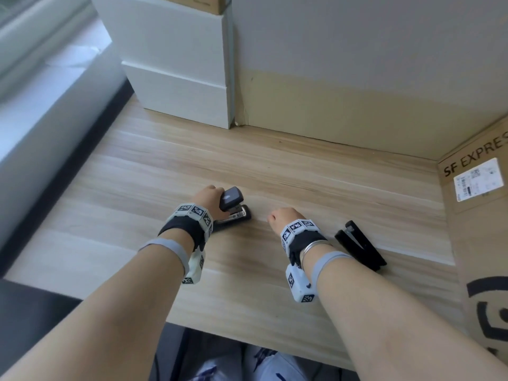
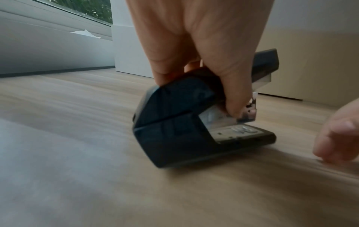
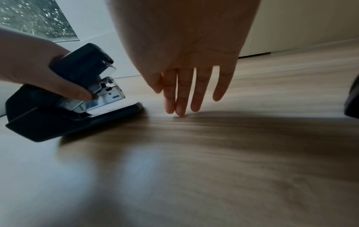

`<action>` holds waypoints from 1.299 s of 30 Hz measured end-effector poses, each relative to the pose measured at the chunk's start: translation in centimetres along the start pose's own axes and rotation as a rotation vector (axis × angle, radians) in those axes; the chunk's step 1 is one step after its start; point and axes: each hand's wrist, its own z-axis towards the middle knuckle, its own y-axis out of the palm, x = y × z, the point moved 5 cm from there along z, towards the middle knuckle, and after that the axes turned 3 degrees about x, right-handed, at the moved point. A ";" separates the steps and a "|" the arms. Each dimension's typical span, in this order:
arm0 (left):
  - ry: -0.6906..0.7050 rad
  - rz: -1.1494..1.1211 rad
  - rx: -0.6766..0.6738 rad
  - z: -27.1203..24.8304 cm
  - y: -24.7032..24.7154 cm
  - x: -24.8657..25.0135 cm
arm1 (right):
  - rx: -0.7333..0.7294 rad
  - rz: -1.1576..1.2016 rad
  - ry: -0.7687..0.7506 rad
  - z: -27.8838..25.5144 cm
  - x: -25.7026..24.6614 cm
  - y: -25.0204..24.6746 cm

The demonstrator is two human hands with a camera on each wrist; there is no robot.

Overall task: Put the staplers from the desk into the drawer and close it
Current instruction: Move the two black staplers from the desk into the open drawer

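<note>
While its glossy black base rests on the pale wood-grain desk [image 1: 302, 171], a blocky stapler [image 1: 233, 206] with a chrome magazine is gripped by the left hand [image 1: 210, 200]. Straight, relaxed fingers [image 3: 180, 98] of the right hand [image 1: 286, 218] touch the desk. A slimmer matte-black stapler [image 1: 360, 244] lies beside that wrist.

Three views over one pale wood-grain desk top [image 1: 275, 166]

The head view looks steeply down from above; each wrist view sits low near the surface, looking along its fingers. All three share the blocky dark grey stapler [image 1: 233, 206] [image 2: 194, 119] [image 3: 73, 98].
</note>
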 end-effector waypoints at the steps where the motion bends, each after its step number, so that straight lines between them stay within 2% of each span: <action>1: -0.003 0.008 0.009 -0.3 0.3 0.1 | 0.001 -0.004 -0.008 -0.2 -0.1 0.2; 7: -0.065 -0.088 0.095 -1.8 1.2 -0.2 | 0.094 -0.065 -0.080 -1.1 -0.9 0.7; 10: -0.103 -0.151 0.111 -3.2 1.2 -1.5 | 0.155 -0.067 -0.115 -1.8 -1.8 1.1; 14: -0.168 -0.204 0.160 -5.6 0.4 -4.3 | 0.163 -0.072 -0.124 -2.9 -3.5 2.0; 20: -0.266 -0.241 0.225 -11.1 -1.6 -10.8 | 0.154 -0.110 -0.119 -4.9 -7.2 3.3; 25: -0.371 -0.293 0.295 -16.7 -1.9 -17.4 | 0.146 -0.128 -0.158 -6.6 -12.2 5.3; 33: -0.600 -0.421 0.387 -25.5 2.2 -27.2 | 0.221 -0.135 -0.231 -7.7 -19.7 9.6; 39: -0.697 -0.472 0.374 -29.5 6.6 -32.2 | 0.237 -0.100 -0.194 -8.0 -22.2 13.4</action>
